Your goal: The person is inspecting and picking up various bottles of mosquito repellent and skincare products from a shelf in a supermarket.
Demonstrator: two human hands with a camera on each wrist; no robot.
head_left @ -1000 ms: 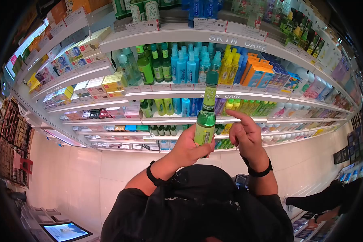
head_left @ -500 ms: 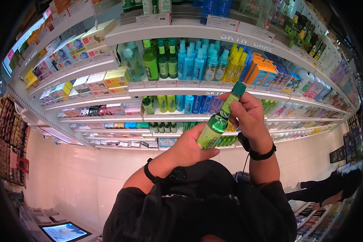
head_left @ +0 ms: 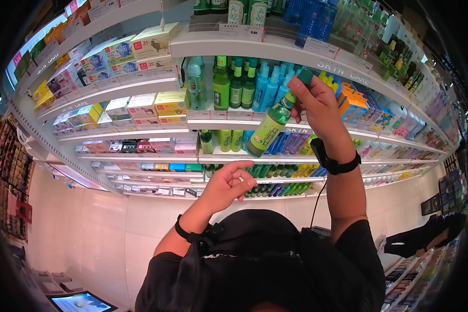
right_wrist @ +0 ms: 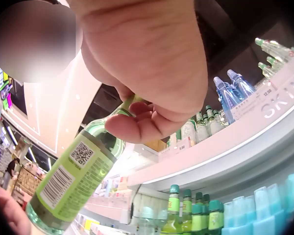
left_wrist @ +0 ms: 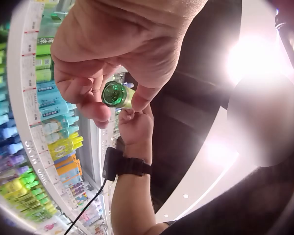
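A green bottle [head_left: 269, 128] with a dark green cap hangs tilted in my right hand [head_left: 320, 106], which grips it by the neck and cap. Its base points down and to the left. In the right wrist view, the bottle [right_wrist: 71, 181] shows a label with a barcode, and fingers of the right hand [right_wrist: 152, 73] curl at its neck. My left hand [head_left: 224, 188] is below and left of the base, apart from it, fingers loosely bent and holding nothing. The left wrist view has the bottle's base [left_wrist: 114, 94] beyond the left hand [left_wrist: 112, 54].
Shelves [head_left: 234, 49] curve across the front. Similar green bottles [head_left: 221, 86] stand behind the held one, with blue bottles [head_left: 261, 86] to their right and stacked boxes [head_left: 153, 44] to the left. Another person's dark-clothed leg [head_left: 408, 244] is at the lower right.
My left hand has let go of the bottle and moved slightly down and left. The right hand, gripping the neck, has lifted the bottle up toward the shelf. The view has shifted left.
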